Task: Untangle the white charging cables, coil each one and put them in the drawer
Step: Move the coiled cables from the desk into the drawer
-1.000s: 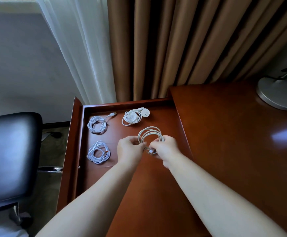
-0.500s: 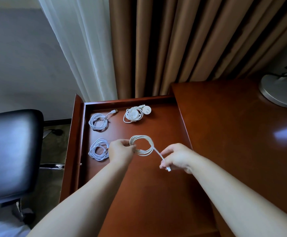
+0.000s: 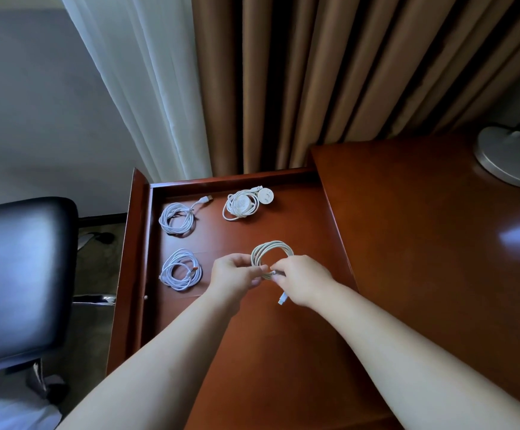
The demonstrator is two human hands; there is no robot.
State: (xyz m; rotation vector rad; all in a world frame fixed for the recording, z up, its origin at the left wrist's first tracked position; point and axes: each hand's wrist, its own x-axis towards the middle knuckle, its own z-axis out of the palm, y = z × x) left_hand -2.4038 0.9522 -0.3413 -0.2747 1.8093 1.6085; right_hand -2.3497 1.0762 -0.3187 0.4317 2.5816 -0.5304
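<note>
A coiled white charging cable (image 3: 272, 254) is being held over the open drawer (image 3: 142, 243), pinched at its near edge by both hands: the left hand (image 3: 237, 274) and the right hand (image 3: 303, 279) are each being kept curled on the loops. The cable's connector end (image 3: 282, 297) is being left dangling below the right hand. The coil, it seems, is being finished, so the loose tail is probably to be tucked in next and the coil set down beside the three coiled cables already lying in the drawer (image 3: 177, 218) (image 3: 180, 268) (image 3: 243, 203), next to the desk (image 3: 423, 243).
</note>
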